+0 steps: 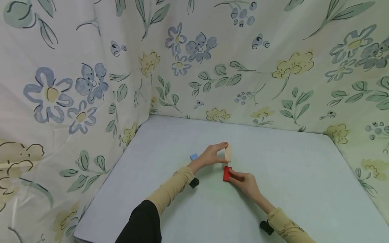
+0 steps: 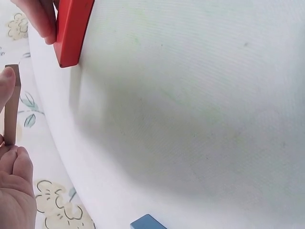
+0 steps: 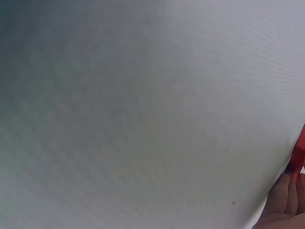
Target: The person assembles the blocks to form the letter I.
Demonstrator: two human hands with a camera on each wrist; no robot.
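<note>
My left hand pinches a plain wooden block by its two ends, thumb at the near end and fingers at the far end. Just nearer to me, my right hand grips a red block from its right side. In the head view the two blocks stand almost in line, with a small gap between them. The left wrist view shows the red block at the top and the wooden block at the left edge. Only a corner of the red block shows in the right wrist view.
A small blue block lies on the white table, left of and behind my left wrist. Dark wrist devices sit under both sleeves. A floral curtain hangs along the table's back and left side.
</note>
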